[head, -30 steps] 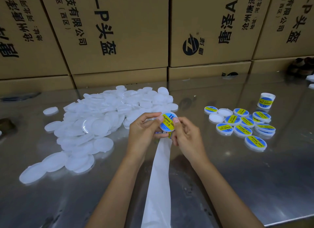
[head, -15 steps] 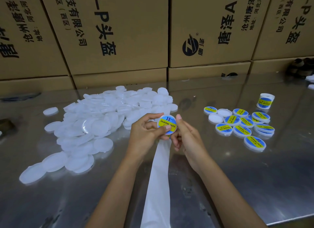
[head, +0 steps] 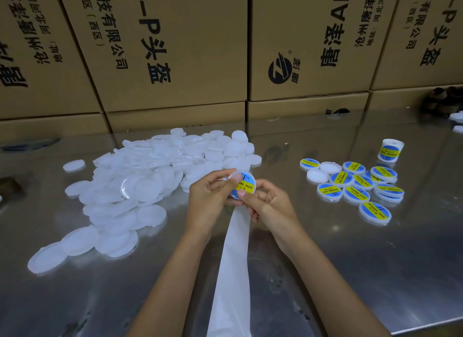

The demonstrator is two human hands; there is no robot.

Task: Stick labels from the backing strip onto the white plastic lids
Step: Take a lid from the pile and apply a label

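Between both hands sits a white plastic lid point(head: 246, 183) with a blue and yellow label on its face. My left hand point(head: 210, 198) grips its left rim, thumb across the label's top. My right hand point(head: 269, 203) holds it from below right, thumb pressing the label's lower edge. A white backing strip point(head: 234, 266) hangs from under the hands toward the table's near edge. Several bare white lids point(head: 140, 183) lie heaped at the left. Several labelled lids point(head: 355, 186) lie grouped at the right.
A shiny metal table point(head: 350, 274) holds everything. Brown cardboard boxes point(head: 175, 48) stand stacked along its far side. A roll of labels point(head: 390, 149) stands upright beyond the labelled group. Two bare lids point(head: 323, 172) lie among the labelled ones.
The lid has tilted so its label faces me more. My right thumb has moved from beside the lid onto the label's lower edge; my left thumb slid up over the top.
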